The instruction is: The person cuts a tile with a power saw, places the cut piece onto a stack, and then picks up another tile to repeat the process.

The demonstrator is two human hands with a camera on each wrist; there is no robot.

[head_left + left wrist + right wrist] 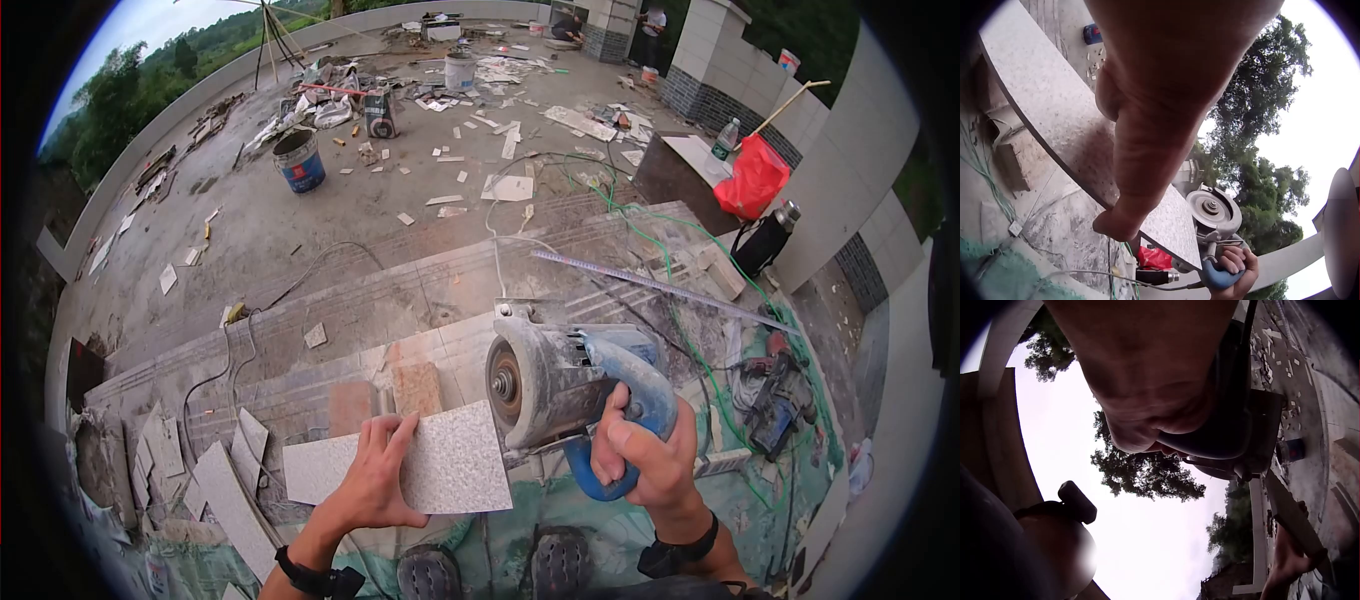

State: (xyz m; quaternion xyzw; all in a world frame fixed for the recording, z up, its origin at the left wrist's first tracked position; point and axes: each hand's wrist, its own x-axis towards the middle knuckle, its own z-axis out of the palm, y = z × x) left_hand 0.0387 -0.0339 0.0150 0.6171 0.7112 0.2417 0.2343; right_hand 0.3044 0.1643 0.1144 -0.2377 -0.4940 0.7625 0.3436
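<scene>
A speckled light-grey tile (462, 458) is held up by my left hand (375, 475), fingers over its upper edge and thumb at the lower edge. In the left wrist view the tile (1041, 87) spreads out past the forearm, with the thumb curled at its edge. My right hand (650, 450) grips the blue handle of a dusty handheld tile cutter (545, 375). Its round blade (505, 382) faces left, close to the tile's right edge. From the right wrist, the cutter (1229, 425) appears dark, and the hand partly hides its handle.
Reddish blocks (415, 388) lie behind the tile. Cut tile strips (225, 490) lie at left. At right are a power tool (778, 405), a green cable (665, 262) and a long ruler-like strip (660, 278). Farther back stand a bucket (300, 165) and a red bag (752, 180).
</scene>
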